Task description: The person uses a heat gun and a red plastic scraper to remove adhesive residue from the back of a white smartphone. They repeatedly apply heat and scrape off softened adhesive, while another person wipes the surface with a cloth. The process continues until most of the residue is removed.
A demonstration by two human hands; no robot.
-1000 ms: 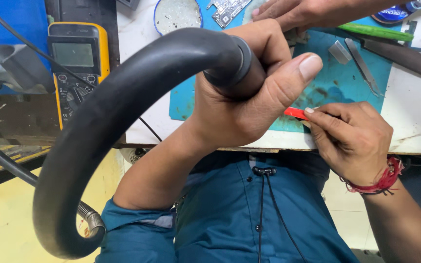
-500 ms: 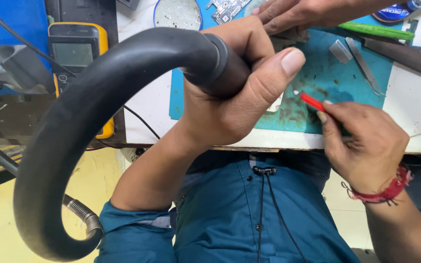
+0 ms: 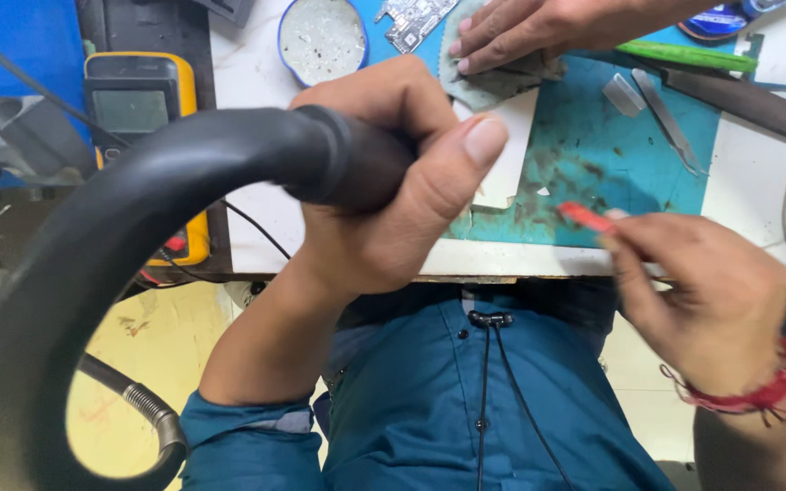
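My left hand (image 3: pixel 393 191) is wrapped around the end of a thick black hose (image 3: pixel 111 236) that curves down to the left. It holds the hose end over the near edge of a teal work mat (image 3: pixel 629 145). My right hand (image 3: pixel 711 300) pinches a small red tool (image 3: pixel 586 216) whose tip points at the mat's near edge; that hand is blurred. Another person's hand (image 3: pixel 539 32) presses on a grey cloth (image 3: pixel 484 82) at the far side of the mat.
A yellow multimeter (image 3: pixel 143 136) lies at the left of the white table (image 3: pixel 775 182). A round blue-rimmed tin (image 3: pixel 322 38), a small circuit board (image 3: pixel 416 20), metal tweezers (image 3: pixel 666 123) and a green pen (image 3: pixel 684 56) lie around the mat.
My right hand has drawn back toward the table's near edge with the red tool. My left hand and the hose end have stayed over the mat.
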